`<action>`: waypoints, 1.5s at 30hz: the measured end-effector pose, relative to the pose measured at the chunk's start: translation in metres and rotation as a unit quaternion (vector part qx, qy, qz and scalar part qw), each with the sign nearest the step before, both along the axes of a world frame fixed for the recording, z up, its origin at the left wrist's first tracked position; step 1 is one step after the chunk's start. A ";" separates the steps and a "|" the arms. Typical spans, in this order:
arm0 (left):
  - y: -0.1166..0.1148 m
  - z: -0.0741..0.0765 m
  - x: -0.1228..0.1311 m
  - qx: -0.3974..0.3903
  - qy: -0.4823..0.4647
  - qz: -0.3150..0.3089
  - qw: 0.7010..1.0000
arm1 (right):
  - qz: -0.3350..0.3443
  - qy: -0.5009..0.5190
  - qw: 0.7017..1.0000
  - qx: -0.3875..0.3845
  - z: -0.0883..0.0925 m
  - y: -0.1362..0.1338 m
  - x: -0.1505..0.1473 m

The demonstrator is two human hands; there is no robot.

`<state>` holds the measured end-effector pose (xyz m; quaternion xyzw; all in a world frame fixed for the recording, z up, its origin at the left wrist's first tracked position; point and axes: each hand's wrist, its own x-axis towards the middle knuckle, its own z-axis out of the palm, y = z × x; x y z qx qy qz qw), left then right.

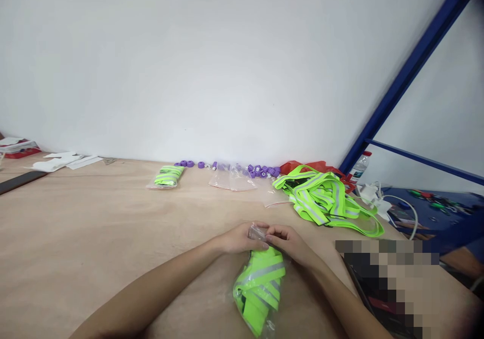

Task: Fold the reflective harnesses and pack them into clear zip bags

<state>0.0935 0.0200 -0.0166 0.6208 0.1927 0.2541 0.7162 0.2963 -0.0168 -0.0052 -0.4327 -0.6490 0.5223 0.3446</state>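
A clear plastic bag (260, 286) stuffed with a folded neon-green reflective strap lies on the wooden table (94, 238) right in front of me. My left hand (239, 238) and my right hand (288, 243) meet at the bag's far end, and both pinch its clear open edge. A loose heap of the same green reflective straps (325, 200) lies to the right, behind my hands. Another small packed bag of green strap (167, 176) rests farther back on the left.
Several purple round parts (260, 170) and empty clear bags (232, 180) line the back of the table by the white wall. Papers (62, 161) lie at far left. A blue metal frame (408, 72), a bottle and white cables stand at right.
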 end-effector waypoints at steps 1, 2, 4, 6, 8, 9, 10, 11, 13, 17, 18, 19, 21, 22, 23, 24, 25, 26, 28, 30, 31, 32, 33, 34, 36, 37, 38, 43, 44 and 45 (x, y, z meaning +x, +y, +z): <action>0.000 -0.001 0.000 -0.004 0.000 0.003 1.000 | 0.000 0.001 1.000 -0.001 0.000 0.000 0.000; 0.001 -0.002 -0.001 -0.008 0.001 0.007 1.000 | -0.002 0.001 1.000 -0.002 0.000 0.001 0.001; 0.001 -0.003 -0.002 -0.014 0.006 0.015 1.000 | -0.004 0.002 1.000 -0.005 -0.001 0.001 0.001; 0.002 -0.004 -0.003 -0.024 0.010 0.026 0.999 | -0.005 0.000 1.000 -0.006 0.000 0.001 0.001; 0.002 -0.005 -0.004 -0.034 0.007 0.036 0.999 | -0.005 -0.002 1.000 -0.004 0.002 0.000 0.001; 0.002 -0.006 -0.004 -0.037 0.003 0.041 0.999 | -0.007 -0.005 1.000 -0.002 0.003 -0.001 0.000; 0.002 -0.006 -0.004 -0.038 0.000 0.044 0.998 | -0.010 -0.008 1.000 0.001 0.004 -0.001 -0.001; 0.003 -0.007 -0.003 -0.038 -0.003 0.046 0.998 | -0.014 -0.010 1.000 0.004 0.004 -0.002 -0.001; 0.003 -0.008 -0.003 -0.038 -0.007 0.049 0.998 | -0.023 -0.012 1.000 0.008 0.004 -0.001 -0.002; 0.006 -0.009 -0.004 -0.040 -0.009 0.060 0.997 | -0.044 0.004 0.999 0.006 0.001 0.000 -0.001; 0.007 -0.009 -0.004 -0.041 -0.010 0.062 0.997 | -0.047 0.008 0.999 0.007 0.000 0.001 -0.001; 0.008 -0.008 -0.005 -0.044 -0.011 0.064 0.997 | -0.049 0.011 0.999 0.008 0.000 0.001 -0.001; 0.010 -0.007 -0.007 -0.049 -0.017 0.067 0.996 | -0.051 0.016 0.999 0.012 0.002 0.000 0.000; 0.010 -0.007 -0.009 -0.052 -0.019 0.071 0.996 | -0.052 0.018 0.998 0.014 0.003 0.000 0.000; 0.010 -0.006 -0.009 -0.054 -0.021 0.075 0.996 | -0.053 0.022 0.998 0.016 0.004 0.000 0.001; 0.011 -0.005 -0.010 -0.056 -0.023 0.080 0.995 | -0.053 0.026 0.998 0.018 0.005 0.000 0.001; 0.011 -0.005 -0.011 -0.057 -0.022 0.084 0.995 | -0.053 0.030 0.998 0.020 0.005 0.000 0.001; 0.012 -0.004 -0.012 -0.056 -0.020 0.089 0.994 | -0.055 0.033 0.998 0.025 0.005 0.000 0.001; 0.016 -0.001 -0.014 -0.046 -0.017 0.100 0.994 | -0.067 0.040 0.996 0.038 0.004 0.001 0.002; 0.023 0.007 -0.019 -0.027 -0.017 0.118 0.993 | -0.084 0.050 0.994 0.047 0.000 0.003 0.004; 0.027 0.013 -0.023 -0.015 -0.020 0.129 0.991 | -0.092 0.058 0.993 0.046 -0.002 0.003 0.005; 0.033 0.020 -0.029 -0.001 -0.022 0.140 0.990 | -0.099 0.067 0.992 0.042 -0.004 0.004 0.006; 0.038 0.028 -0.036 0.009 -0.026 0.147 0.989 | -0.104 0.078 0.991 0.037 -0.006 0.005 0.007; 0.044 0.037 -0.044 0.020 -0.028 0.158 0.987 | -0.108 0.089 0.990 0.031 -0.008 0.006 0.007; 0.053 0.057 -0.064 0.054 -0.013 0.170 0.984 | -0.111 0.106 0.988 0.024 -0.010 0.007 0.008; 0.057 0.066 -0.074 0.077 0.004 0.171 0.982 | -0.109 0.110 0.988 0.021 -0.011 0.007 0.009; 0.059 0.075 -0.085 0.100 0.024 0.173 0.980 | -0.107 0.112 0.988 0.018 -0.011 0.007 0.009; 0.058 0.107 -0.125 0.078 0.045 0.010 0.996 | -0.103 0.108 0.989 0.017 -0.013 0.009 0.011; 0.056 0.110 -0.128 0.074 0.054 -0.011 0.996 | -0.102 0.107 0.989 0.018 -0.013 0.010 0.012; 0.054 0.111 -0.129 0.073 0.068 -0.031 0.995 | -0.100 0.105 0.989 0.018 -0.013 0.010 0.012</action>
